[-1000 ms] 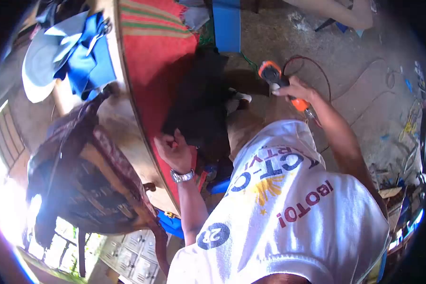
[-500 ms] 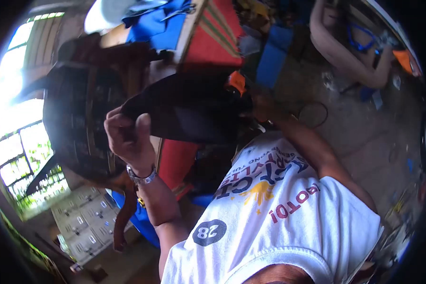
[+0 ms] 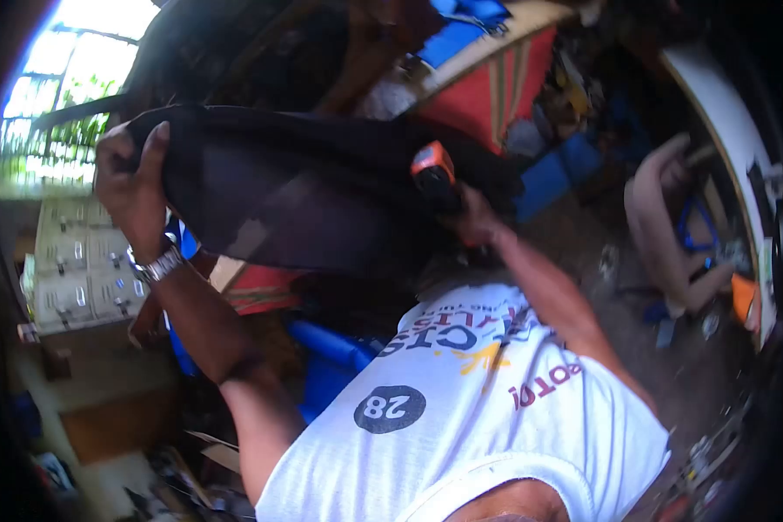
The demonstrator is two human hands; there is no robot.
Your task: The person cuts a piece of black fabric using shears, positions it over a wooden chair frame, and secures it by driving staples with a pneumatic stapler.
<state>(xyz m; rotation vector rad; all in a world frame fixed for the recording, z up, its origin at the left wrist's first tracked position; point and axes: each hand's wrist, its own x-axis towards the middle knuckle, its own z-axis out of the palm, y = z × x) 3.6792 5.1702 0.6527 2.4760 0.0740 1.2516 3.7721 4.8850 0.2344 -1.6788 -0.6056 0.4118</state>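
My left hand (image 3: 135,178), with a metal watch on its wrist, pinches the left end of a large dark panel (image 3: 313,196) that looks covered in black fabric. The panel is held up in front of my chest, stretching across the middle of the view. My right hand (image 3: 474,217) is closed around an orange-and-black hand tool (image 3: 435,174) at the panel's right part. The tool's front end overlaps the panel; motion blur and dark shade hide its exact kind.
A red striped surface (image 3: 505,91) with blue cloth stands behind the panel. Grey lockers (image 3: 83,261) stand left, where another person's hand (image 3: 148,322) hangs. A pale curved piece (image 3: 657,226) and an orange object (image 3: 742,296) are on the right. Blue material (image 3: 335,344) lies below the panel.
My view has turned, and the panel now shows wider and flatter across it. My left hand appears further left and higher, and the orange-and-black tool shows more fully.
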